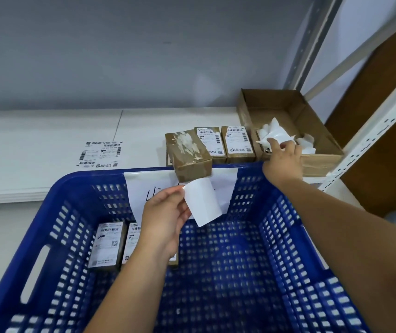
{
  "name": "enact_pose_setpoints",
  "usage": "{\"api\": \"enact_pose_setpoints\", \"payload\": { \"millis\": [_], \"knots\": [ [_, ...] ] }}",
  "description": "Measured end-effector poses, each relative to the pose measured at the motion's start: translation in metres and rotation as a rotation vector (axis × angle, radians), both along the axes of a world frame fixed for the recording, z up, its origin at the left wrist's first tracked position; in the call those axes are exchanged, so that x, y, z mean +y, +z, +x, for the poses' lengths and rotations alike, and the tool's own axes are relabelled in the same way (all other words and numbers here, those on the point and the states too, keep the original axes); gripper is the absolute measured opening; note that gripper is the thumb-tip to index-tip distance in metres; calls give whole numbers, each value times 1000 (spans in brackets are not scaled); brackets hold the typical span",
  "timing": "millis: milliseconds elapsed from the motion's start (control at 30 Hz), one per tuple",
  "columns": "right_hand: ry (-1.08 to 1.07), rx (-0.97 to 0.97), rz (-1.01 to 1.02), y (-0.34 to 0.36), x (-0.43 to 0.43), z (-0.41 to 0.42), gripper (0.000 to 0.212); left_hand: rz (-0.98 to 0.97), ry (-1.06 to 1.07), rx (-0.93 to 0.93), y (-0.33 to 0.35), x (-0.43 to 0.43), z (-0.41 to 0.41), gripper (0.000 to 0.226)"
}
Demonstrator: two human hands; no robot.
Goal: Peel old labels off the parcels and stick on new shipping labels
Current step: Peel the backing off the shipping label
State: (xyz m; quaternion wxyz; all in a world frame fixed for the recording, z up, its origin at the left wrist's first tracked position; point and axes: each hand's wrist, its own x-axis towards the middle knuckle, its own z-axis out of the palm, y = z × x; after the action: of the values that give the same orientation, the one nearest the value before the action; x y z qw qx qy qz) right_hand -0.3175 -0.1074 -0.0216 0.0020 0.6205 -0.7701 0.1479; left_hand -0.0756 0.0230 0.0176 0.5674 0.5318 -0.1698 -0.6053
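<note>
The left hand [165, 212] pinches a label [203, 203], the stripped parcel [188, 151] lying just beyond it, long axis pointing away. The right hand [282, 153] reaches into the scrap box [322, 162], farther off; I cannot tell its grip.

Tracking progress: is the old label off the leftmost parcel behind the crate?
Off. The parcel shows only torn white residue on its brown top, no printed label.
</note>
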Motion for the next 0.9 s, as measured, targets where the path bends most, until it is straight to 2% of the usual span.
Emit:
{"api": "enact_pose_setpoints", "payload": {
  "millis": [67,133,200,267,367,500,600,733,900],
  "knots": [
    [61,-109,-132,4,9,16,52,-9,8,10,2,1,0,13],
    [105,-331,-208,17,25,41,38,-30,23,19,6,2,2,12],
    [235,-496,-201,32,48,74,25,-56,55,37,10,3,6,12],
    [419,-570,-191,43,76,110,21,-76,116,80,16,3,14,13],
    [610,-597,-260,47,110,143,31,-92,230,175,24,3,27,12],
    [754,-504,-205,42,131,145,71,-87,248,306,39,9,35,11],
    [690,-514,-296,38,136,145,62,-48,230,373,49,17,32,11],
    [529,-826,-253,48,138,143,46,-39,242,446,58,21,30,9],
    [383,-951,-258,56,133,136,27,-27,191,430,58,22,30,7]
  ]
}}
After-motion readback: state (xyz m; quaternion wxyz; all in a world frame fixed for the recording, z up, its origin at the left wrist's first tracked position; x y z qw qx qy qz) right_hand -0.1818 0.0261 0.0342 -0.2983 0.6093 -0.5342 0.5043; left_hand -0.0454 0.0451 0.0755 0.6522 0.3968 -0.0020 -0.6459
